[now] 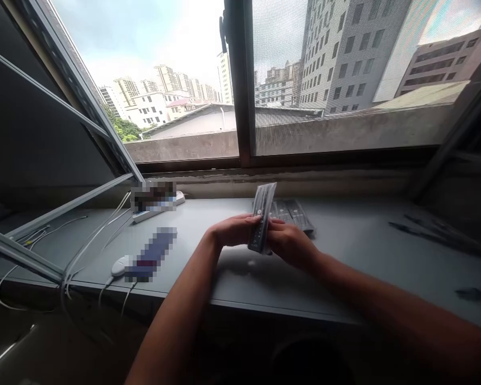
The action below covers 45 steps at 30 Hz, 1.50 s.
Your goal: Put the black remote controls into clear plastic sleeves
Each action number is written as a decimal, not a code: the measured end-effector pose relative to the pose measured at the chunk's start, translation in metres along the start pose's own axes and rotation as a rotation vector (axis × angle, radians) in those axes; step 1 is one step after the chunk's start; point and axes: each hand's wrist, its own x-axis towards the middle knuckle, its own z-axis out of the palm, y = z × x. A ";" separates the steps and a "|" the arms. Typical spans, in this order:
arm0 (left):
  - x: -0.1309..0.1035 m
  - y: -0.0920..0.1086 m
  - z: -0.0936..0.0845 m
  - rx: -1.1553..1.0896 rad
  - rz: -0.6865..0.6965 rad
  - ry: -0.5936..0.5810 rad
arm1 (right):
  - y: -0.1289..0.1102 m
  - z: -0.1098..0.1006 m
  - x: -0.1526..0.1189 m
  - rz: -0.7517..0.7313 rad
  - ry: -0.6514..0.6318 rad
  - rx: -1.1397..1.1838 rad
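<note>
A dark remote control [258, 234] in a clear plastic sleeve is held tilted above the table, its loose sleeve end pointing up. My left hand [234, 230] grips it from the left, thumb across its front. On the other side, my right hand [292, 243] has its fingers closed around the right edge of the same sleeved remote. Behind my right hand, several more sleeved remotes [299, 213] lie side by side on the table, partly hidden by my hand and the held one.
The pale table [344, 256] runs below a window. On the left are a white power strip [180, 198], a round white charger [121, 266], a blurred-out blue item [152, 256], cables and a metal frame [120, 141]. Dark cables [417, 232] lie at right.
</note>
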 end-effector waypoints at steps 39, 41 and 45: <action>0.007 0.005 -0.002 0.041 0.331 0.414 | -0.008 -0.006 0.011 0.554 0.153 0.388; 0.007 0.006 -0.001 0.046 0.358 0.440 | -0.010 -0.005 0.012 0.564 0.125 0.449; 0.007 0.006 -0.001 0.057 0.363 0.441 | -0.011 -0.004 0.012 0.576 0.089 0.565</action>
